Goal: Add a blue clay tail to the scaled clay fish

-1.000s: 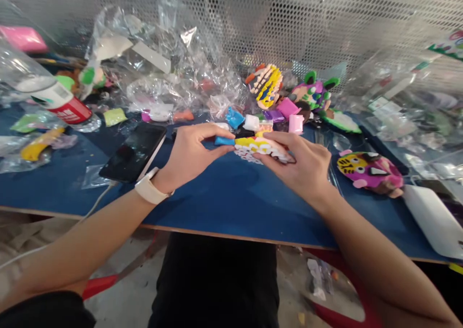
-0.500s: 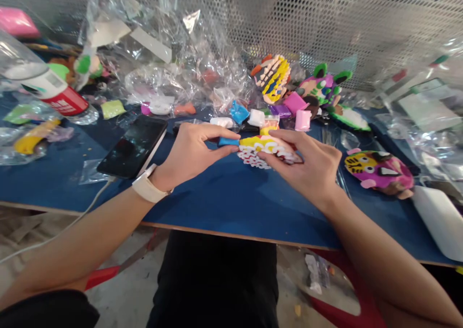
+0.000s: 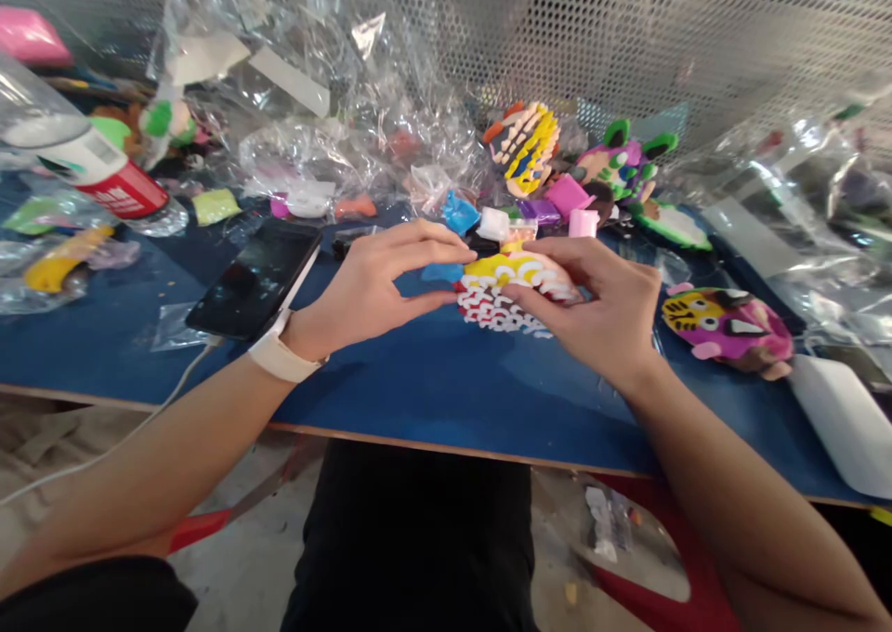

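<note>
"Sitting mid-frame, the white-scalloped clay model (image 3: pixel 496 303) is pinched in the right hand (image 3: pixel 608 302); what changed?"

"Thumb and fingers of the left hand (image 3: pixel 373 283) have spread wider around the blue piece (image 3: pixel 444 271) at its left end; whether they grip, I cannot tell; that piece may be less firmly held; beyond, a smartphone (image 3: pixel 255 279) lies at left, a clay animal face (image 3: pixel 728 327) at right."

A broad, smooth, pale cream band (image 3: pixel 280 354) circles the wrist just behind the left hand (image 3: pixel 376 281). Further back along the bare left forearm (image 3: pixel 160 469), a plain black cloth sleeve (image 3: pixel 101 597) shows. Behind the right hand (image 3: pixel 600 305), the right forearm (image 3: pixel 731 483) is bare too. Below and between both hands, a plain black cloth garment (image 3: pixel 416 539) covers the legs.
</note>
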The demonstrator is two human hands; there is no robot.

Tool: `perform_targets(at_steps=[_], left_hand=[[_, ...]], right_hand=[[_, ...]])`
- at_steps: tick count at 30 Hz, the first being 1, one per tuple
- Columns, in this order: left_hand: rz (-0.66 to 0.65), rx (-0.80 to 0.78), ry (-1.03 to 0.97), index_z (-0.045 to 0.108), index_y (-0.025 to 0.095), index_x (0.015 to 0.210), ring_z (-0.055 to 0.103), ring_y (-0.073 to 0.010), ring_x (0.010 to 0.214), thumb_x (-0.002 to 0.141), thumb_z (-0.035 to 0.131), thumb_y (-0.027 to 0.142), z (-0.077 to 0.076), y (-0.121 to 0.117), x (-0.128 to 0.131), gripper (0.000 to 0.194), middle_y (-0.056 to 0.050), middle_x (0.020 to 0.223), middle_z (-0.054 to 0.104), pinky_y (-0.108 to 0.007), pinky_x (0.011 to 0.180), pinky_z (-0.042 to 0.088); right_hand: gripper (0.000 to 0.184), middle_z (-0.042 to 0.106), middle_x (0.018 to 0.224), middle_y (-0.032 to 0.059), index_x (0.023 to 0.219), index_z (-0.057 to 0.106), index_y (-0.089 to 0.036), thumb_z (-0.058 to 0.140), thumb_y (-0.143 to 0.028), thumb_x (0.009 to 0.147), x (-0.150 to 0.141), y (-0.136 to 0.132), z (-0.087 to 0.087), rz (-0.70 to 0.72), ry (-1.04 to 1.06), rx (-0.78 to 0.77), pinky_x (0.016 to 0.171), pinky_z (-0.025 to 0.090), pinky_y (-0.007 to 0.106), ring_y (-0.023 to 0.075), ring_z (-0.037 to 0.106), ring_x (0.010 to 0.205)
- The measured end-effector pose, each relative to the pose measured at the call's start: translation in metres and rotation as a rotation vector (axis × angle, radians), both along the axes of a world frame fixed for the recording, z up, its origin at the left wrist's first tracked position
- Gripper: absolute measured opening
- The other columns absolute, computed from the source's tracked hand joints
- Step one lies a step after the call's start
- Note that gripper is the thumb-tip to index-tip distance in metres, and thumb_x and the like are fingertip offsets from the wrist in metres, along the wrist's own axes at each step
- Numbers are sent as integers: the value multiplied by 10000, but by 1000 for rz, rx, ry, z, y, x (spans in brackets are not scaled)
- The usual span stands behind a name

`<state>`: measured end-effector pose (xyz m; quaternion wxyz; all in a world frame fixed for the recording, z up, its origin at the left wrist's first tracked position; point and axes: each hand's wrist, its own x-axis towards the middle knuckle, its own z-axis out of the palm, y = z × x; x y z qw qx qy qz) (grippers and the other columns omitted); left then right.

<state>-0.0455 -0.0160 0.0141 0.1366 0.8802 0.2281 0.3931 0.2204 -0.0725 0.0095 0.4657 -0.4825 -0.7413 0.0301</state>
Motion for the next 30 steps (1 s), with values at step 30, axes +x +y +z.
perform_targets(at_steps=[30], left_hand=[[-112,84,-20,832,245,1021,772,-169,997,1017,744,250,-6,1,-2,89,-63,1132,806,-268,814,629]], right_hand=[[467,818,961,44,1059,791,-236,972,-542,755,18,21,7,309,388,-626,569,595,315,191,734,725]])
